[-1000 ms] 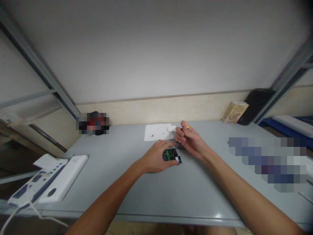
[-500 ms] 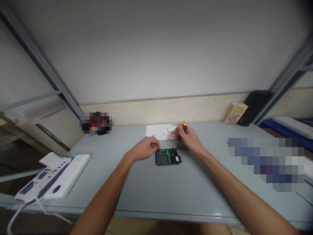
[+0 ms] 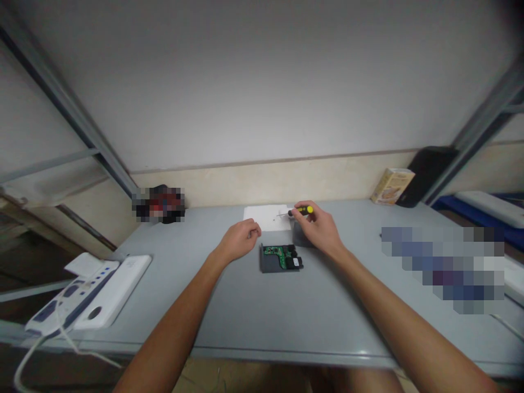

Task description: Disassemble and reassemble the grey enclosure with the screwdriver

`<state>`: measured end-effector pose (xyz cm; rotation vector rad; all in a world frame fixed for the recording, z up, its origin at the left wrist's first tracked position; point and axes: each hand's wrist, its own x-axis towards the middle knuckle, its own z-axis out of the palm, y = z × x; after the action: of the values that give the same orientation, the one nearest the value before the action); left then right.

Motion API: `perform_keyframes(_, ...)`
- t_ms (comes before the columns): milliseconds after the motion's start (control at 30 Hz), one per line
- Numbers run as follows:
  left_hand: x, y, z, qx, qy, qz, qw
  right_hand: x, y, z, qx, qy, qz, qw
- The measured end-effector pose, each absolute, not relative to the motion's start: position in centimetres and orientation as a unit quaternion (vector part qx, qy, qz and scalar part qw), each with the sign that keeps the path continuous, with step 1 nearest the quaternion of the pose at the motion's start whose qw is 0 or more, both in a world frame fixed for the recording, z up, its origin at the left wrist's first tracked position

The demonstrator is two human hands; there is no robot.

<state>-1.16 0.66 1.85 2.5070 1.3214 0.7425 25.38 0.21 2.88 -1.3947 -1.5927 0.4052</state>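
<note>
A yellow and black screwdriver [image 3: 302, 210] is gripped in my right hand [image 3: 321, 226], its shaft pointing left over a white paper [image 3: 266, 218]. A small dark speck lies on the paper near the tip. My left hand [image 3: 240, 240] is closed beside the paper's lower left edge; whatever its fingers hold, if anything, is too small to make out. Between and below the hands lies a dark grey case [image 3: 271, 265] with a green circuit board [image 3: 282, 255] showing. A dark grey piece [image 3: 300, 236] is partly hidden under my right hand.
On the grey table [image 3: 278, 316], a white power strip [image 3: 73, 300] and white device [image 3: 123, 295] lie left. A yellow box [image 3: 392, 186] and black object [image 3: 426, 177] stand back right. Blurred items lie back left and right.
My right hand has lifted the screwdriver from the circuit board and tilted it nearly level over the paper. My left hand has moved off the case, slightly left and up.
</note>
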Motion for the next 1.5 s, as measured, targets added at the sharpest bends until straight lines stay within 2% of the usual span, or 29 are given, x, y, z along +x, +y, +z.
perform_keyframes(133,-1.1,0.6,1.8,0.840,0.460,0.276,0.076,25.3,0.4,2.3,-0.572,-0.658,0.168,0.459)
perform_keyframes(433,-0.4,0.7,1.1,0.816,0.481,0.318,0.047,24.9,0.2,3.0,-0.517,-0.622,0.243,0.535)
perform_keyframes(833,-0.7,1.2,1.0,0.824,0.438,0.340,0.118,24.4,-0.4,3.9,-0.473,-0.581,0.340,0.568)
perform_keyframes(1500,-0.7,0.8,1.8,0.831,0.430,0.346,0.074,24.7,-0.3,3.9,-0.461,-0.584,0.334,0.579)
